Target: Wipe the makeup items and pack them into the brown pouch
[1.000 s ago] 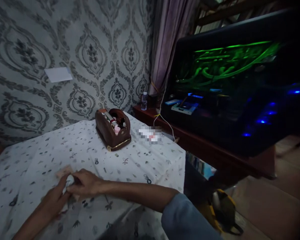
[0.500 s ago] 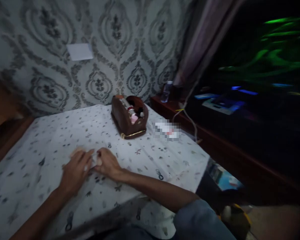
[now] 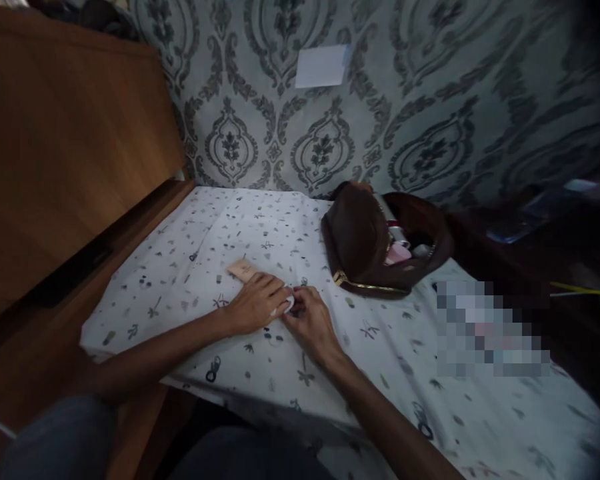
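Observation:
My left hand (image 3: 260,303) is closed over a beige tube (image 3: 243,269), pressing it down near the table surface. The tube's flat end with small dark marks sticks out beyond my fingers at the upper left; its middle is hidden under my hand. A white rounded end (image 3: 290,301) shows between my two hands. At this end my right hand (image 3: 310,320) is closed, thumb and fingers pinched against it. Whether the white part is a separate cap I cannot make out.
An unzipped brown toiletry bag (image 3: 363,240) with bottles and a pink-topped item (image 3: 398,253) stands right of my hands. A blurred-out object (image 3: 490,327) lies on the patterned tablecloth (image 3: 230,227). A wooden cabinet (image 3: 75,133) borders the left; a papered wall (image 3: 280,127) is behind.
My view has swung left, so the bag and wall shift rightward in it. Both hands stay together on the tube, and more of its flat beige end now shows.

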Demonstrator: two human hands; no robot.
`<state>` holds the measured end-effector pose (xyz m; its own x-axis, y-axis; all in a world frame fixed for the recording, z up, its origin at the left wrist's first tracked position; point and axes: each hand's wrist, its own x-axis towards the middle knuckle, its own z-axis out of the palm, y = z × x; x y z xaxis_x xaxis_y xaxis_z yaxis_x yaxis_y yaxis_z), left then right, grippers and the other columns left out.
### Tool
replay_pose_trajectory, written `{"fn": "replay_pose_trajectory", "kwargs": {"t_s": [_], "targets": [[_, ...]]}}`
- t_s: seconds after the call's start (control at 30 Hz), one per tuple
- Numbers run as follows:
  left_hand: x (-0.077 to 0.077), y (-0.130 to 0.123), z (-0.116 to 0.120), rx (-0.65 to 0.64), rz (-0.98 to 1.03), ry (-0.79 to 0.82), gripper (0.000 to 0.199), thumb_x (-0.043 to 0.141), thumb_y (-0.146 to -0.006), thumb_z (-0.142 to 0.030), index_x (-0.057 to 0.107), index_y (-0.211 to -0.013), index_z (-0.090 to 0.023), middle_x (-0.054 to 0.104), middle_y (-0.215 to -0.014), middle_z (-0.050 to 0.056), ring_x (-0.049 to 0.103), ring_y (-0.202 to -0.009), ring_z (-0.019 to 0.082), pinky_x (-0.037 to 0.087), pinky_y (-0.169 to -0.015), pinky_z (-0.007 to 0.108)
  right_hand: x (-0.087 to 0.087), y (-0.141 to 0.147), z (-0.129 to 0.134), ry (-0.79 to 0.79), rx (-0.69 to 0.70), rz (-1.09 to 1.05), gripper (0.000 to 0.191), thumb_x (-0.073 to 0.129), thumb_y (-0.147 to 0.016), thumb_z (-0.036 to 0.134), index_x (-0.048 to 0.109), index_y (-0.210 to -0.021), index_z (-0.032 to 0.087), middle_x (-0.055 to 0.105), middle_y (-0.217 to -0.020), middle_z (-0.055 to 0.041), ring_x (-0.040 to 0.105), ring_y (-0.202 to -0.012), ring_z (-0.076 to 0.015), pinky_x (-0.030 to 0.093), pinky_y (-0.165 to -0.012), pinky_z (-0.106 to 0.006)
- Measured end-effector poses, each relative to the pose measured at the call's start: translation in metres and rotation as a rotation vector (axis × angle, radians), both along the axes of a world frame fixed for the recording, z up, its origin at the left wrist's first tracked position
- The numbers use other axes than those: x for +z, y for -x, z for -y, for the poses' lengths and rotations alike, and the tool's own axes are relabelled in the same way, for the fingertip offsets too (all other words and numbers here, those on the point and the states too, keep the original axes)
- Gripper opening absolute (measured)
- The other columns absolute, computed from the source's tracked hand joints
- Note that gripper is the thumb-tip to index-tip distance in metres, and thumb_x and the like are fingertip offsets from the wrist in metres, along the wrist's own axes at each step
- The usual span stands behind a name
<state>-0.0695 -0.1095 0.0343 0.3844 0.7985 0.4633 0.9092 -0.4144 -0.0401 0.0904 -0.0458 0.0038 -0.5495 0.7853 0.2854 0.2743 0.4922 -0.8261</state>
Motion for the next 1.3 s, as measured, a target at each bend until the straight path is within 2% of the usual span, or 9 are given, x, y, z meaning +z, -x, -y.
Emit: {"fn": "replay_pose_trajectory", "kwargs": {"t_s": [0.13,0.23,0.33,0.5,0.67,0.77,0.9,1.07,1.3], "targets": [[-0.007,0.018,-0.008,0.066,0.031,0.012,0.029,0.038,-0.102,-0.028,0.064,-0.101,-0.015,0.064,-0.091,0.007,0.056,-0.092,0.022,0.04,-0.084,0.038,0.006,0.001,0.004,-0.008,-0.023,0.028,0.015,0.067,-0.071,0.022,0.058,-0.083,0.019,0.058,-0.096,-0.006,0.058,-0.069,-0.0156,0.053,-0.069,-0.032],[-0.012,0.045,-0.015,0.218,0.1,0.063,0.032,0.038,-0.101,-0.027,0.065,-0.09,-0.016,0.064,-0.088,0.007,0.055,-0.091,0.022,0.04,-0.083,0.038,0.009,0.001,0.006,-0.039,-0.036,0.051,0.018,0.068,-0.069,0.02,0.061,-0.086,0.019,0.059,-0.095,-0.0052,0.058,-0.071,-0.0161,0.052,-0.069,-0.031],[-0.017,0.073,-0.021,0.336,0.21,0.112,0.033,0.036,-0.101,-0.026,0.065,-0.091,-0.016,0.065,-0.092,0.008,0.055,-0.092,0.023,0.041,-0.081,0.038,0.011,0.0,0.007,-0.054,-0.037,0.059,0.017,0.067,-0.07,0.021,0.062,-0.087,0.019,0.059,-0.092,-0.0043,0.058,-0.072,-0.0163,0.051,-0.069,-0.03],[-0.024,0.095,-0.025,0.371,0.288,0.15,0.032,0.036,-0.102,-0.029,0.064,-0.094,-0.016,0.065,-0.097,0.008,0.056,-0.093,0.023,0.044,-0.083,0.038,0.012,0.0,0.007,-0.029,-0.037,0.069,0.016,0.066,-0.072,0.023,0.065,-0.088,0.02,0.06,-0.08,-0.0012,0.058,-0.068,-0.0167,0.049,-0.065,-0.03],[-0.027,0.101,-0.028,0.409,0.341,0.087,0.027,0.04,-0.099,-0.024,0.064,-0.087,-0.017,0.06,-0.096,0.008,0.054,-0.095,0.022,0.047,-0.088,0.038,0.01,-0.001,0.006,0.04,-0.041,0.034,0.029,0.066,-0.074,0.024,0.066,-0.102,0.019,0.065,-0.082,-0.0016,0.059,-0.069,-0.017,0.05,-0.067,-0.03],[-0.027,0.101,-0.027,0.459,0.33,0.025,0.022,0.044,-0.097,-0.023,0.065,-0.09,-0.018,0.058,-0.098,0.008,0.053,-0.095,0.023,0.047,-0.087,0.037,0.012,-0.003,0.008,0.05,-0.034,0.011,0.036,0.064,-0.075,0.024,0.063,-0.111,0.021,0.065,-0.084,-0.0011,0.06,-0.07,-0.0164,0.05,-0.068,-0.029],[-0.025,0.097,-0.023,0.448,0.304,0.003,0.022,0.042,-0.098,-0.02,0.064,-0.1,-0.019,0.06,-0.094,0.007,0.054,-0.092,0.023,0.047,-0.085,0.038,0.014,-0.003,0.009,0.045,-0.019,0.012,0.027,0.061,-0.077,0.024,0.063,-0.103,0.021,0.064,-0.08,-0.0005,0.06,-0.07,-0.0168,0.049,-0.067,-0.029],[-0.019,0.079,-0.019,0.317,0.177,0.016,0.03,0.034,-0.101,-0.022,0.063,-0.091,-0.017,0.062,-0.089,0.008,0.053,-0.087,0.023,0.045,-0.082,0.038,0.01,-0.002,0.007,0.059,-0.04,0.001,0.026,0.064,-0.075,0.023,0.063,-0.101,0.021,0.064,-0.078,-0.0001,0.06,-0.07,-0.0177,0.049,-0.067,-0.029],[-0.008,0.018,-0.02,0.059,0.018,0.073,0.034,0.033,-0.103,-0.03,0.061,-0.09,-0.016,0.06,-0.087,0.007,0.052,-0.084,0.022,0.04,-0.079,0.037,0.007,0.0,0.006,-0.051,-0.066,0.115,0.017,0.064,-0.075,0.018,0.062,-0.091,0.021,0.066,-0.085,-0.0028,0.06,-0.08,-0.0202,0.047,-0.075,-0.031]]}}
